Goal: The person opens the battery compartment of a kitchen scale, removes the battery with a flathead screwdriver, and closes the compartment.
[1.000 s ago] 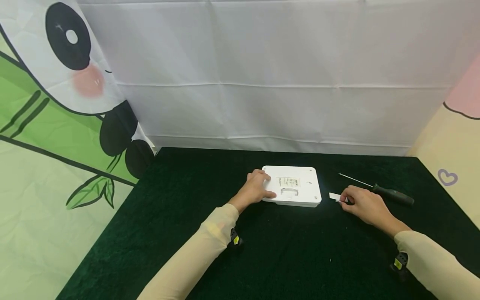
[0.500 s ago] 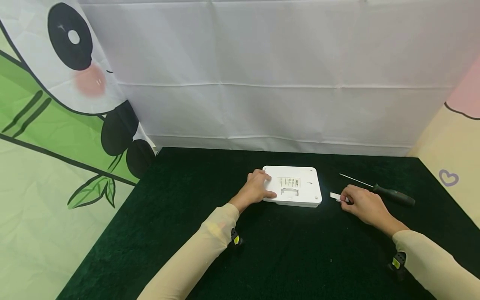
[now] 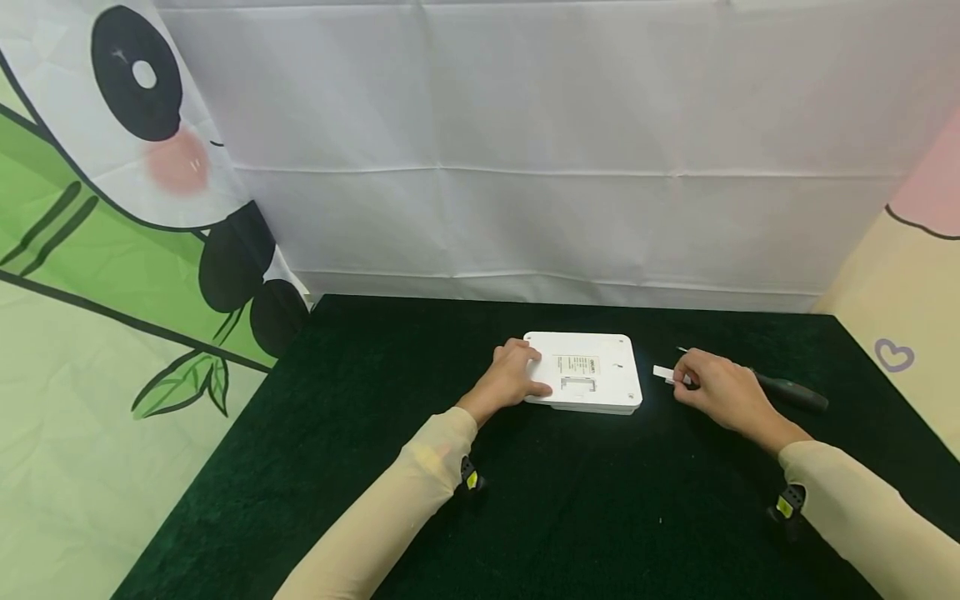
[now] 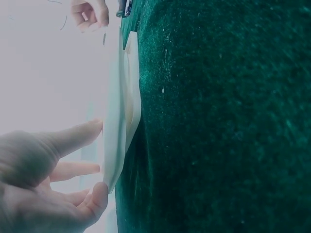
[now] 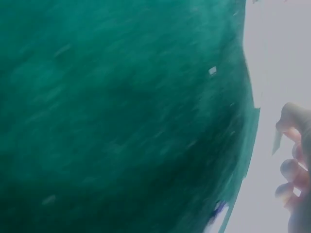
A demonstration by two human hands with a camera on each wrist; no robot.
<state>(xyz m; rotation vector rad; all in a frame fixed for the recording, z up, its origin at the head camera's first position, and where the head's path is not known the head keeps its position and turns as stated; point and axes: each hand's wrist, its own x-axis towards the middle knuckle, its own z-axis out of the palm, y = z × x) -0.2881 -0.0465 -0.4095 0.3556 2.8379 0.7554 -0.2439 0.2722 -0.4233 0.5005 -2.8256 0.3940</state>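
A flat white device (image 3: 615,358) lies on the dark green cloth, its underside facing up. A printed label, corner screws and a small rectangular recess show on it. My left hand (image 3: 510,375) rests on its left end, thumb and fingers spread, fingertips pressing near the edge, as the left wrist view also shows. To the right of the device, my right hand (image 3: 720,392) pinches a small white flat piece (image 3: 663,373), like a battery cover, between thumb and fingers; one end sticks out toward the device. In the right wrist view the thin piece (image 5: 277,142) shows below a fingertip.
A screwdriver (image 3: 791,392) with a dark handle lies behind my right hand, its shaft mostly hidden by the hand. The dark green cloth (image 3: 420,333) covers the table. A white curtain (image 3: 555,225) hangs behind, with printed cloth at both sides.
My right hand has moved slightly up and to the left with the white piece, now covering most of the screwdriver's shaft. The left hand and the device stay in place.
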